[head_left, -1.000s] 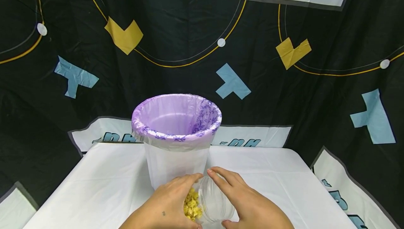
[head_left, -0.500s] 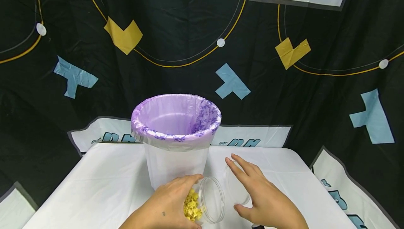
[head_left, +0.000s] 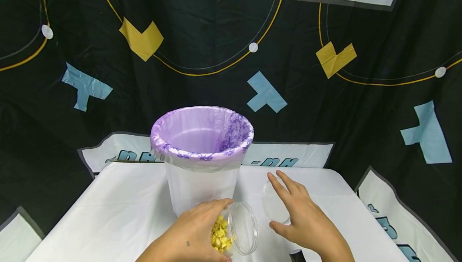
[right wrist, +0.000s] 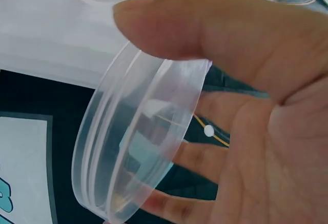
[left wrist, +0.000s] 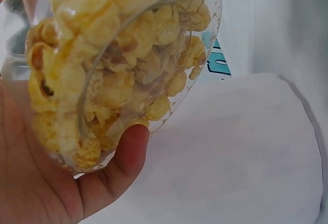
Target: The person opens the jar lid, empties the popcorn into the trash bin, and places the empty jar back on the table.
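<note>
My left hand [head_left: 193, 230] grips a clear plastic jar [head_left: 246, 230], which lies tilted on its side with its open mouth facing right. Yellow popcorn [head_left: 220, 236] fills the jar's lower part; in the left wrist view the popcorn [left wrist: 123, 75] presses against the clear base, and the thumb curls round its edge. To the right of the mouth and apart from it, my right hand [head_left: 306, 218] holds a clear round lid [head_left: 277, 202]. The right wrist view shows the lid [right wrist: 138, 137] by its threaded side, between thumb and fingers.
A white bin [head_left: 202, 189] lined with a purple floral bag [head_left: 202, 157] stands on the white-covered table [head_left: 108, 210], just behind the hands. A dark cloth [head_left: 202, 93] with yellow and blue shapes hangs behind. A black cylindrical piece [head_left: 297, 255] shows near the right wrist.
The lid has come away from the jar's mouth and moved to the right and slightly up with my right hand. The left hand and jar stay in place.
</note>
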### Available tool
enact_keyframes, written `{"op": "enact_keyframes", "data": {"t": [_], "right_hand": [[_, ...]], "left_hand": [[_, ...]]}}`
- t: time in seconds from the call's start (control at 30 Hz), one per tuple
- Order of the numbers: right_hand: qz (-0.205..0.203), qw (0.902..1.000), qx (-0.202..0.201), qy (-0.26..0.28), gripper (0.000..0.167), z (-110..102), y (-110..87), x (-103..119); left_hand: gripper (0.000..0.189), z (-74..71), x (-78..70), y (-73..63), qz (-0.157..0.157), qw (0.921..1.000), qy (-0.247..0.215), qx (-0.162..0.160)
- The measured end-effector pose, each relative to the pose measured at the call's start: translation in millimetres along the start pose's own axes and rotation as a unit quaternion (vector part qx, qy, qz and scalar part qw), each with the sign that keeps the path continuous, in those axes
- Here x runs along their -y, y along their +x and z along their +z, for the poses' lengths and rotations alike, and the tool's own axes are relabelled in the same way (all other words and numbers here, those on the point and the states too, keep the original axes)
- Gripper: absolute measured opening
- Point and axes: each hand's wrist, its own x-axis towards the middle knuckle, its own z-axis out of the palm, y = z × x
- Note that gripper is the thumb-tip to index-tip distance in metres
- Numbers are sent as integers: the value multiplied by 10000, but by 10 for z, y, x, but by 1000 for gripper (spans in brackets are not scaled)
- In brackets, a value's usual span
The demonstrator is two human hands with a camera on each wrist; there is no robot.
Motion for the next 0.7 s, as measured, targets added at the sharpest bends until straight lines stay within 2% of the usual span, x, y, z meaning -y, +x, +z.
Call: {"op": "enact_keyframes", "data": {"t": [0.23, 0.5, 0.7], "right_hand": [[402, 9991, -3, 155, 104, 59, 57, -73], [919, 9956, 159, 63, 100, 162, 174, -257], [1114, 9936, 205, -16, 100, 232, 228, -346]], "left_hand": [[107, -6, 1, 6, -169, 9994, -198, 214], [108, -6, -1, 2, -206, 9993, -224, 218], [108, -16, -9, 1, -215, 9993, -221, 207]]}}
